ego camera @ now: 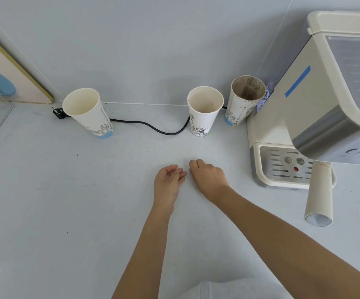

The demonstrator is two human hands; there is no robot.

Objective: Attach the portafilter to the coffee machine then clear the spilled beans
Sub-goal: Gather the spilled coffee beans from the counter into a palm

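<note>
Three cups (pixel 205 111) left of machine (pixel 317 117); your left hand (pixel 168 183) cupped, right hand (pixel 209 176) loosely curled, both empty, on table (pixel 67 190).

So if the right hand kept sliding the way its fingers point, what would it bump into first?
Probably the middle paper cup. The right hand rests on the counter with its fingers pointing away toward the wall, and the bare counter between looks free. Depth is hard to judge, so it might slip just past the cup's left side.
</note>
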